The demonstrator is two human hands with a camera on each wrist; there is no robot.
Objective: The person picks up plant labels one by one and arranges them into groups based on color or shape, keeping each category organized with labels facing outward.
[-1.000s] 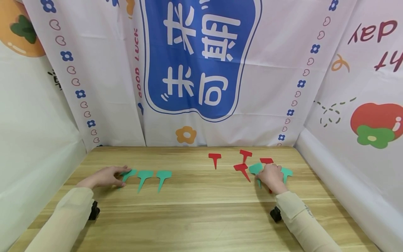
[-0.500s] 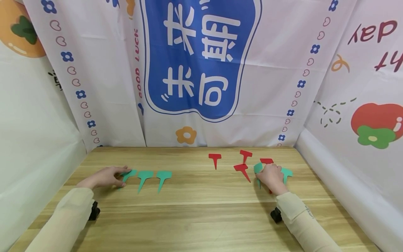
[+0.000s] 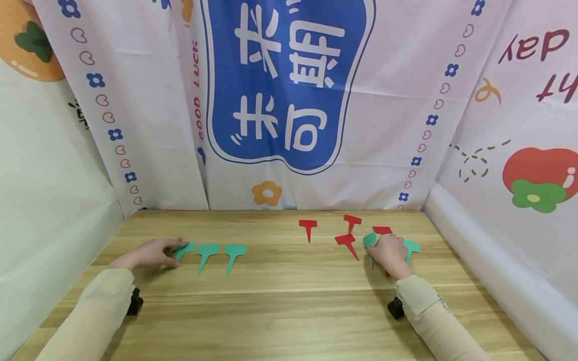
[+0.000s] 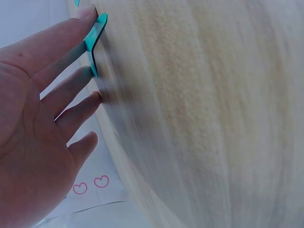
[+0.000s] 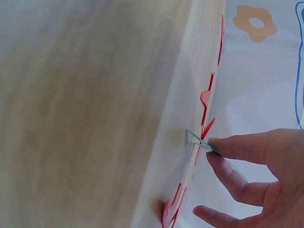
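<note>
My left hand [image 3: 168,252] lies flat on the wooden table [image 3: 289,311], its straight fingers touching the head of the leftmost green plant tag [image 3: 185,247]; the left wrist view shows the index fingertip on that tag [image 4: 95,38]. Two more green tags [image 3: 207,251] [image 3: 235,251] lie to its right. My right hand [image 3: 383,248] pinches another green tag [image 3: 369,241] between thumb and forefinger, one edge raised off the table [image 5: 198,142]. Red tags [image 3: 346,241] [image 3: 383,230] lie around it, partly hidden by the hand.
Two more red tags [image 3: 308,226] [image 3: 351,220] lie toward the back of the table, and a green tag [image 3: 412,247] sits just right of my right hand. Printed white cloth [image 3: 289,100] walls in the table on three sides.
The green tag in my right hand has tipped up slightly and looks narrower. My left hand has stayed where it was.
</note>
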